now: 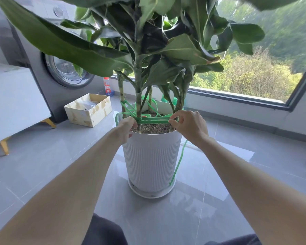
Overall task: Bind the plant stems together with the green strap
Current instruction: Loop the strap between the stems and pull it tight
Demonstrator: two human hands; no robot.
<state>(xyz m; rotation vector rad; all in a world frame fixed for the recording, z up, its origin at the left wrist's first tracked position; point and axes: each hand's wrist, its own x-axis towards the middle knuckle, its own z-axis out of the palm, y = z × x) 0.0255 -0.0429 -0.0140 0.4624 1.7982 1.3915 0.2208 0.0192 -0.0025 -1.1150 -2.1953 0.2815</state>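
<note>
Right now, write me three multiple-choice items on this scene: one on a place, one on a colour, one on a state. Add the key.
1. Where is the box?
A) on the floor, left of the pot
B) on the windowsill
C) in the pot

2. What colour is the pot?
A) black
B) red
C) white

3. What is the right hand doing?
A) lying flat on the floor
B) pinching the strap
C) holding a leaf

Key:
1 A, the box sits on the floor to the left of the pot.
2 C, the pot's ribbed wall is white.
3 B, its thumb and forefinger close on the strap.
</note>
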